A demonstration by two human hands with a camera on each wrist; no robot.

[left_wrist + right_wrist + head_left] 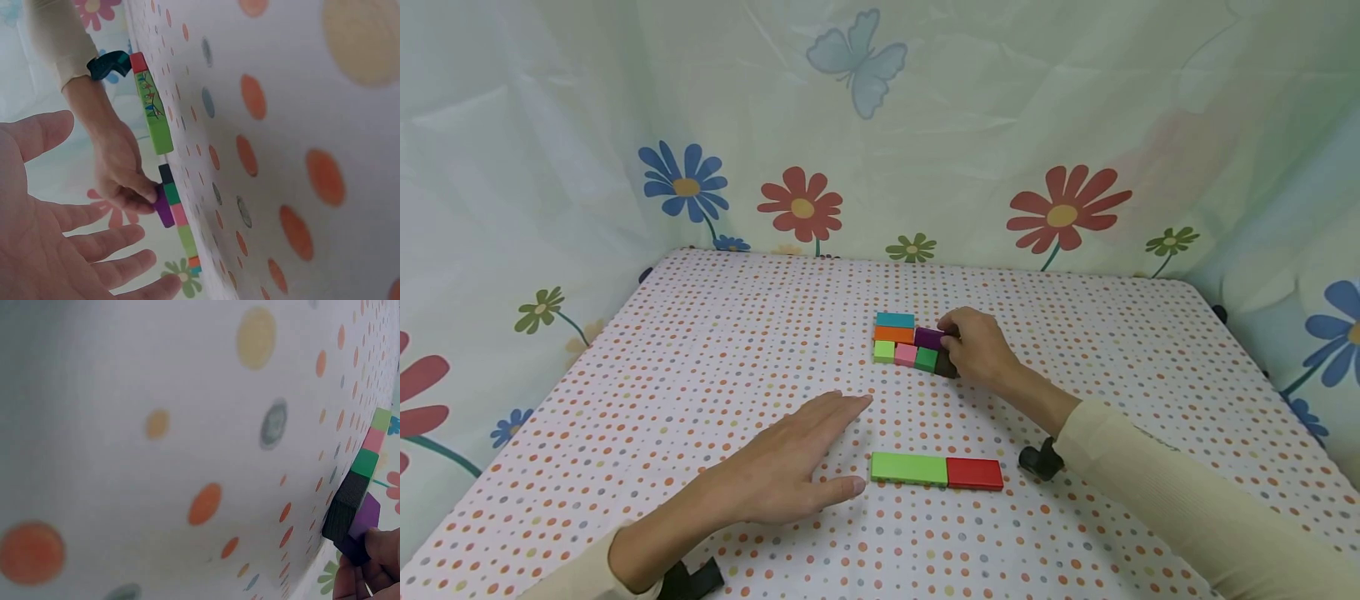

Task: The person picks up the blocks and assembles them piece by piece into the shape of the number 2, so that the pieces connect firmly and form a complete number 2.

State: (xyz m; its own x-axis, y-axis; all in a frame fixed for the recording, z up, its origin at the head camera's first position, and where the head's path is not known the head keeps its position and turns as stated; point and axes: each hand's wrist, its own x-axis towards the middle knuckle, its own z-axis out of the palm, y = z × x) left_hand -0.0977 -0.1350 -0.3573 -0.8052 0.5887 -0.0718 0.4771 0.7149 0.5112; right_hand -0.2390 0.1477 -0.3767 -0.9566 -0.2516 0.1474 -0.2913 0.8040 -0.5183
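My right hand (981,346) pinches a purple block (928,337) between thumb and fingers. It sits at the right end of a group of coloured blocks. Along the group's near side run a light green block (883,352), a pink block (906,355), a green block (926,360) and a black block (342,509). The purple block overlaps the black one in the right wrist view. Behind them lie an orange block (894,335) and a teal block (895,320). My left hand (786,458) hovers with spread fingers, holding nothing, left of a long light green block (908,468).
A red block (974,473) lies end to end with the long green one, whose side carries a printed pattern in the left wrist view. The dotted tablecloth (700,358) covers the table. A flowered curtain (955,125) hangs round the back and sides.
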